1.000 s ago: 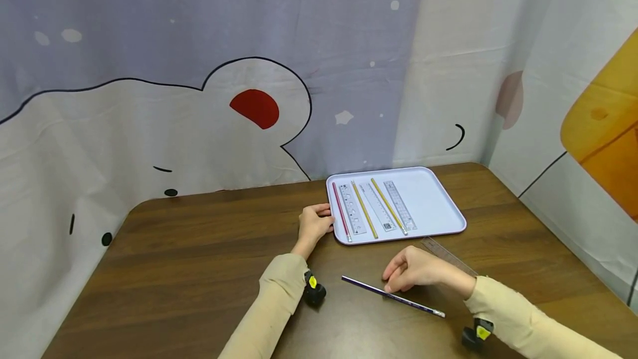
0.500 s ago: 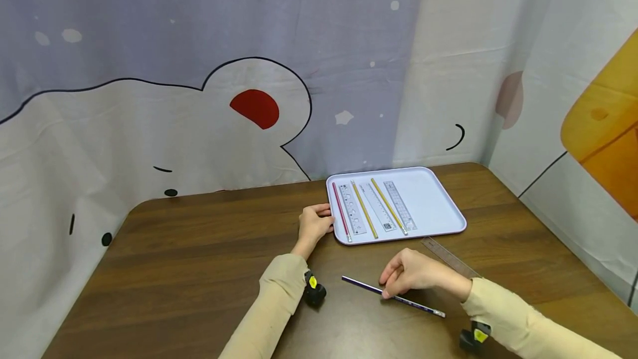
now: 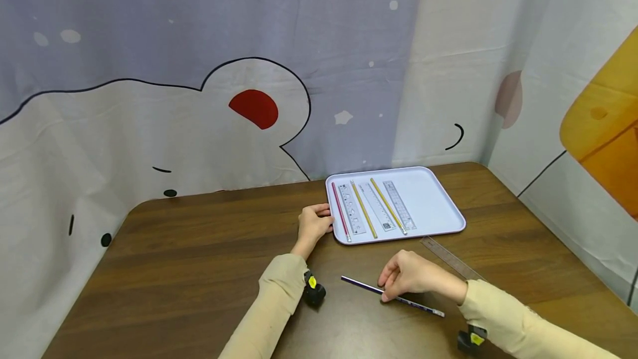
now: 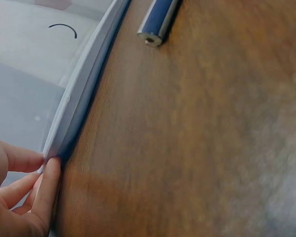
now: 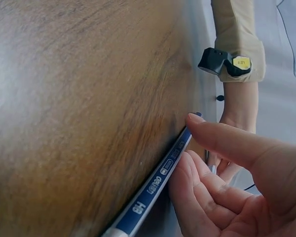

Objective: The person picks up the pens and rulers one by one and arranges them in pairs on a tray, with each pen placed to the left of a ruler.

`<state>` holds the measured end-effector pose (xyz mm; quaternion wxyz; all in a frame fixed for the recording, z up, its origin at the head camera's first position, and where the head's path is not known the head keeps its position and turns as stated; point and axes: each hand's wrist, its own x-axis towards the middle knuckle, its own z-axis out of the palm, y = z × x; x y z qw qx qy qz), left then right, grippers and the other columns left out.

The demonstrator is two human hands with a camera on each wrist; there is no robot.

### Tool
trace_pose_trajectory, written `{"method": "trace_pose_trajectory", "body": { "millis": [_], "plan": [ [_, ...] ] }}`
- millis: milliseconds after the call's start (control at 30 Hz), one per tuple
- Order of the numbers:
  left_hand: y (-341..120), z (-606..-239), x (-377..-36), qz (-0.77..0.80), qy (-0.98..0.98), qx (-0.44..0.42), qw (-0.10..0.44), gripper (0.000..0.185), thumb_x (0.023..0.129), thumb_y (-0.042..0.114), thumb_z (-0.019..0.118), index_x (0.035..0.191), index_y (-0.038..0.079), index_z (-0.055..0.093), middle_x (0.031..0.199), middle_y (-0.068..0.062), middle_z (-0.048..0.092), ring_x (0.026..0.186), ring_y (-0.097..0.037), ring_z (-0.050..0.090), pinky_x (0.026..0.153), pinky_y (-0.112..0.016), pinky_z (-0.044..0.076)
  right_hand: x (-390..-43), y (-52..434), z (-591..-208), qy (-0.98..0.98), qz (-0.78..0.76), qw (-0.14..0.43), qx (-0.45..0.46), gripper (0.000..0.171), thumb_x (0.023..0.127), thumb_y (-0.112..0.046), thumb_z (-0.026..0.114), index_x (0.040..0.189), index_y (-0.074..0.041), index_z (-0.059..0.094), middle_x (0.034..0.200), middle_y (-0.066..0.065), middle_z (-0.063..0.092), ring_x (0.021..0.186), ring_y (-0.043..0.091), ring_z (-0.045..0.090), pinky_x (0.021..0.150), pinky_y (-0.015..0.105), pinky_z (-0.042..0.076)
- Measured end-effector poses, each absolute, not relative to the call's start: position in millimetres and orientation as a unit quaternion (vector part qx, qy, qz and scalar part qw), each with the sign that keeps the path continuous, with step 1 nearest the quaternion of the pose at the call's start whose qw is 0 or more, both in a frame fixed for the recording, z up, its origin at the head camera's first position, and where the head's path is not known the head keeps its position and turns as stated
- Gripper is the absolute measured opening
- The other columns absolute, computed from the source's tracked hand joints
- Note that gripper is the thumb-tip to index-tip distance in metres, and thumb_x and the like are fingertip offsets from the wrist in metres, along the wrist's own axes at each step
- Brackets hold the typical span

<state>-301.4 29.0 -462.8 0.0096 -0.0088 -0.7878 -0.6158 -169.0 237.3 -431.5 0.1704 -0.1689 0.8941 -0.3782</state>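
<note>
My right hand (image 3: pixel 411 276) rests low on the brown counter (image 3: pixel 199 270), its fingers curled down onto the blue pencil (image 3: pixel 394 297). The right wrist view shows my thumb (image 5: pixel 227 140) lying over the top of the shaft and my fingertips (image 5: pixel 187 182) pressed against its side, so this grip is closing on the pencil while the pencil lies flat on the wood. The pencil runs slantwise in front of me, one end toward my left forearm and the silver-tipped end toward my right sleeve.

My left hand (image 3: pixel 314 225) is at the left edge of the white tray (image 3: pixel 438 204). In the left wrist view its fingertips (image 4: pixel 47 180) pinch the tray's rim (image 4: pixel 84 98), thumb above and finger below, so that grip is closed on the tray.

The tray sits on the far side of the counter, just beyond both hands. In its left half lie a red pencil (image 3: pixel 341 219), two yellow pencils (image 3: pixel 364 216) and three clear rulers (image 3: pixel 380 207), side by side and nearly parallel. A fourth ruler (image 3: pixel 451 257) lies on the bare counter just beside my right wrist, near the tray's front right corner. A printed curtain (image 3: pixel 199 71) hangs behind the counter.
</note>
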Motion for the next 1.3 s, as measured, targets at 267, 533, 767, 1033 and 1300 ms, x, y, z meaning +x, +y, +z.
{"method": "trace_pose_trajectory", "body": {
  "millis": [267, 533, 767, 1033, 1300],
  "plan": [
    [29.2, -464.0, -301.7, -0.617, -0.787, -0.004, 0.007, 0.034, 0.079, -0.005, 0.067, 0.113, -0.003, 0.068, 0.102, -0.019, 0.072, 0.072, -0.015, 0.067, 0.06, -0.025, 0.061, -167.1, 235.0, -431.2, 0.905, -0.36, 0.155, -0.168, 0.02, 0.063, -0.014, 0.085, 0.077, -0.009, 0.072, 0.067, -0.003, 0.07, 0.06, 0.004, 0.06, 0.054, 0.016, 0.049],
    [29.6, -463.6, -301.7, -0.621, -0.784, 0.003, 0.004, 0.036, 0.078, -0.006, 0.066, 0.113, -0.003, 0.068, 0.101, -0.018, 0.072, 0.072, -0.014, 0.066, 0.06, -0.026, 0.061, -165.6, 233.0, -430.6, 0.91, -0.351, 0.148, -0.165, 0.018, 0.063, -0.011, 0.085, 0.075, -0.009, 0.072, 0.065, -0.003, 0.069, 0.059, 0.002, 0.059, 0.053, 0.016, 0.048],
    [29.4, -465.3, -302.9, -0.624, -0.781, 0.003, 0.007, 0.035, 0.077, -0.006, 0.065, 0.112, -0.003, 0.069, 0.101, -0.019, 0.072, 0.071, -0.013, 0.065, 0.059, -0.026, 0.061, -165.9, 231.5, -429.9, 0.91, -0.345, 0.15, -0.172, 0.016, 0.063, -0.009, 0.084, 0.075, -0.009, 0.072, 0.065, -0.003, 0.069, 0.059, 0.003, 0.059, 0.053, 0.016, 0.048],
    [29.1, -465.8, -304.6, -0.62, -0.784, 0.003, 0.007, 0.037, 0.077, -0.006, 0.066, 0.114, -0.003, 0.068, 0.101, -0.019, 0.072, 0.072, -0.015, 0.067, 0.058, -0.026, 0.061, -167.2, 231.1, -428.9, 0.913, -0.335, 0.154, -0.174, 0.015, 0.064, -0.009, 0.083, 0.074, -0.01, 0.072, 0.064, -0.004, 0.068, 0.059, 0.003, 0.058, 0.053, 0.016, 0.048],
    [28.7, -465.1, -304.6, -0.625, -0.781, 0.002, 0.002, 0.037, 0.077, -0.006, 0.066, 0.114, -0.003, 0.068, 0.101, -0.019, 0.071, 0.07, -0.013, 0.065, 0.058, -0.026, 0.061, -168.6, 231.3, -428.2, 0.914, -0.328, 0.162, -0.178, 0.015, 0.065, -0.009, 0.083, 0.073, -0.011, 0.072, 0.064, -0.005, 0.068, 0.059, 0.003, 0.058, 0.052, 0.016, 0.048]
  ]
}}
